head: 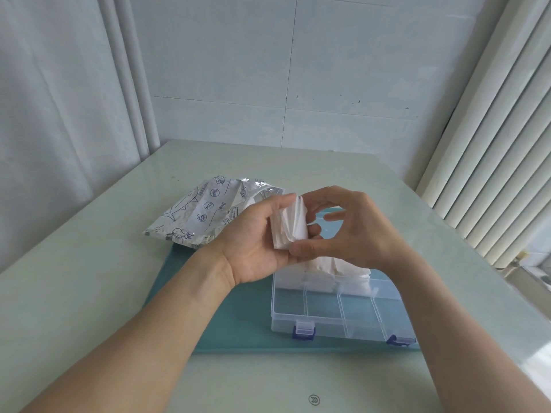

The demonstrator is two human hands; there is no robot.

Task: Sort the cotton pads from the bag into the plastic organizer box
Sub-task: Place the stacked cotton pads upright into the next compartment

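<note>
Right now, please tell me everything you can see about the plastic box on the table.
The plastic box is clear, shallow and rectangular, with thin dividers that make several compartments. Two blue latches sit on its near edge. It lies flat and open on a teal mat. The near compartments look empty; the far ones hold white cotton pads. The hands hover above its far side and hide part of it.

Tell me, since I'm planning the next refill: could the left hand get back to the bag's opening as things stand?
Probably not yet: the left hand grips a stack of cotton pads, so it is occupied. The bag lies just behind it, with nothing between.
</note>
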